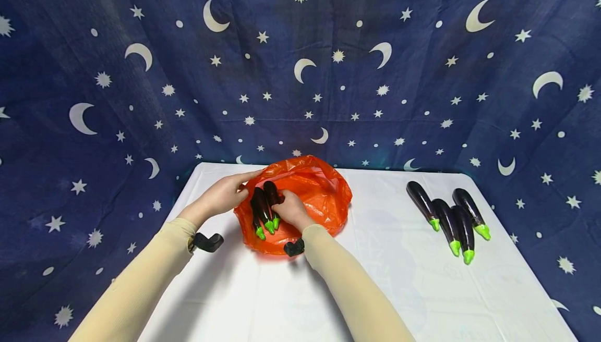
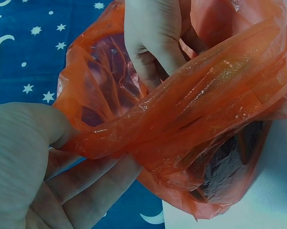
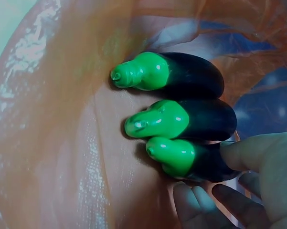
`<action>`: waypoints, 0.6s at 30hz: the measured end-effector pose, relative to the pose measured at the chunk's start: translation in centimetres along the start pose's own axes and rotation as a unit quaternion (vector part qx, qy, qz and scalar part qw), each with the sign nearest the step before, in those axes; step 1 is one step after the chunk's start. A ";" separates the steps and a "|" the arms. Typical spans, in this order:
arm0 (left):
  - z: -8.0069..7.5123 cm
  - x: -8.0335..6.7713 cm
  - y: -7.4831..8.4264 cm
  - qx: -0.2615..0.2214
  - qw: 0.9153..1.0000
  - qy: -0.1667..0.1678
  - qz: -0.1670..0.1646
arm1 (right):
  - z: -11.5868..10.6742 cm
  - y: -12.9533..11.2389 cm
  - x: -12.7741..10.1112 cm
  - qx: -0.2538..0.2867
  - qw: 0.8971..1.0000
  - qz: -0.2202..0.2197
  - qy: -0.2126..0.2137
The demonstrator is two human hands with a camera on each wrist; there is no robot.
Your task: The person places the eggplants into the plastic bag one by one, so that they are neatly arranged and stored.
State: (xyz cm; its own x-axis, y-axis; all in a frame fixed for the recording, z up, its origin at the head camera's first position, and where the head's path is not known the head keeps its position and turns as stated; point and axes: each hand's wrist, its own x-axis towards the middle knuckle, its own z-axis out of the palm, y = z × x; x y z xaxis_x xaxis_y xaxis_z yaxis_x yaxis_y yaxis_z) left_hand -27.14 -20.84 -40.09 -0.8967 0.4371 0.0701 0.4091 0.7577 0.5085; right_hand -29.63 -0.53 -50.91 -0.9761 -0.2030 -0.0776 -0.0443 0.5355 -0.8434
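Cream-sleeved forearms lowest in the head view, reaching up over white table [image 1: 422, 290]; behind, dark blue backdrop [image 1: 300, 71] printed with pale moons and stars, hung round three sides.

Orange plastic bag [image 1: 324, 196] near the table's back left part, thin, glossy, translucent and crumpled, mouth gaping toward the wearer; in the left wrist view, folds bunched into shiny ridges, a dark shape showing dimly through the film, probably one of the contents, though too blurred to say for sure.

Left hand [image 1: 224, 194] at the bag's left rim; thumb and fingers pinching the gathered film [image 2: 100, 138], holding the mouth apart.

Right hand [image 1: 292, 210] inside the mouth; thumb and curled fingers touching the nearest of three toy aubergines [image 3: 191, 119]; whether truly clasped round it, cannot tell from the right wrist view.

Those three lying side by side on the bag's inner film, touching one another; glossy purple-black bodies, bright green moulded caps with stubby stems, caps pointing toward the wearer.

Four more aubergines [image 1: 448, 216] on the right of the table, well apart from the bag; same dark skins and green ends, clustered and touching.
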 end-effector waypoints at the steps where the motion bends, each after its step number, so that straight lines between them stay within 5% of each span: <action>1: 0.0 0.0 0.0 -0.001 1.000 0.001 0.000 | -0.1 0.0 0.0 -0.001 1.000 -0.002 0.001; 11: 0.0 -0.1 -0.1 -0.006 1.000 -0.001 -0.001 | -2.0 -0.1 -1.1 -0.037 0.999 -0.007 -0.008; 18: 0.1 -0.2 0.0 -0.004 1.000 -0.005 -0.002 | -3.8 0.5 -2.2 -0.068 0.995 -0.070 -0.020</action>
State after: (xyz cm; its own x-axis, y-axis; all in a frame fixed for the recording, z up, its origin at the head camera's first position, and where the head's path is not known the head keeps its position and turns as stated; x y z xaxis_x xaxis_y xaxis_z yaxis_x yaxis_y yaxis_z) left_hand -26.93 -20.93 -40.18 -0.8971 0.4378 0.0598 0.4032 0.7559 0.5158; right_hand -28.34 3.35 -49.15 -0.9493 -0.3142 0.0133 -0.2111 0.6053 -0.7675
